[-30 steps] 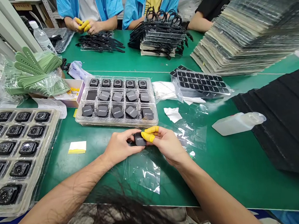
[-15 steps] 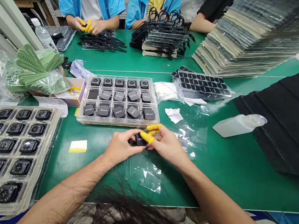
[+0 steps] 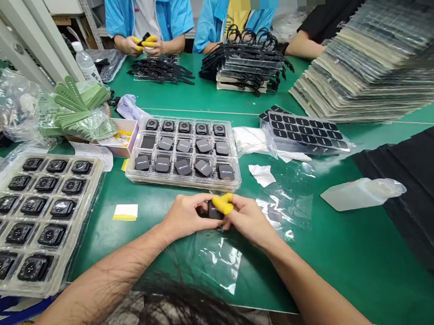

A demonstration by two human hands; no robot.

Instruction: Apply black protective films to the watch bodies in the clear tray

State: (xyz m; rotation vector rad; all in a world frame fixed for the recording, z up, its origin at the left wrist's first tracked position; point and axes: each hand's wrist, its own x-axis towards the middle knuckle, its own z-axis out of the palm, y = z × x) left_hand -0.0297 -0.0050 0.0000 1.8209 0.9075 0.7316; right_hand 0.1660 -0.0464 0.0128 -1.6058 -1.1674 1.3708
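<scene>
A black square smartwatch body [image 3: 215, 211] is between both my hands, with its labelled dark face partly covered by fingers. My left hand [image 3: 187, 216] pinches it from the left side with thumb and forefinger. On the right edge, my right hand [image 3: 248, 219] is closed, its yellow-capped fingertips pressed on the watch face. Just beyond them is a clear plastic tray [image 3: 183, 182] of watch bodies; the back row shows sensor sides, while most of the other cells hold grey labelled faces. One cell [image 3: 148, 141] at its left has no watch. Clear film [image 3: 219, 262] lies beneath my hands.
Another tray [image 3: 100, 179] of watches lies at left. A white-yellow pad [image 3: 125, 212], crumpled tissue [image 3: 262, 175], a clear bottle [image 3: 358, 194] and a sheet of black stickers [image 3: 304, 130] surround my hands. Green straps [image 3: 81, 110] and stacked trays [image 3: 367, 65] stand farther back. Co-workers sit opposite.
The view has shifted, so everything appears farther right and lower. My right fingers, earlier partly raised, have curled in over the watch face. A co-worker opposite has lifted a black piece.
</scene>
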